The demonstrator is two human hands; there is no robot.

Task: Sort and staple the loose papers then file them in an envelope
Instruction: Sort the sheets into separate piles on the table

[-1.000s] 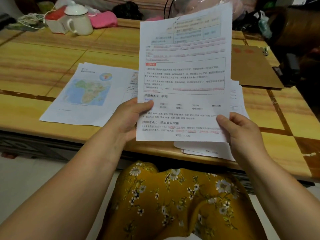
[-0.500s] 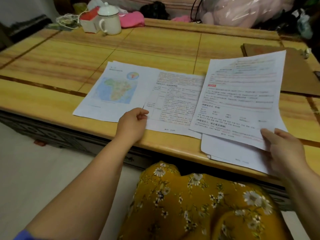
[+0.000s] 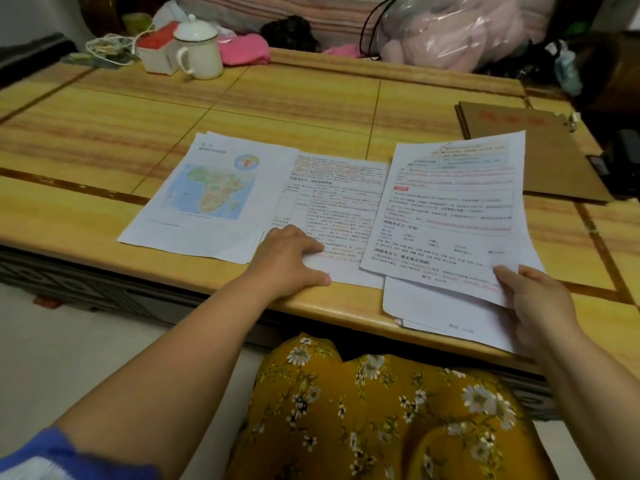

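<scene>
Sorting at the desk: our right hand pinches a printed sheet by its near corner, long axis running away from us, over the right pile; our left hand presses the middle pile, just left.

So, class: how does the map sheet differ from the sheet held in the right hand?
The map sheet lies flat on the table with no hand on it; the held sheet is pinched at its near corner by the right hand. The map sheet shows a coloured map; the held sheet is mostly text. Both are white printed pages.
</scene>
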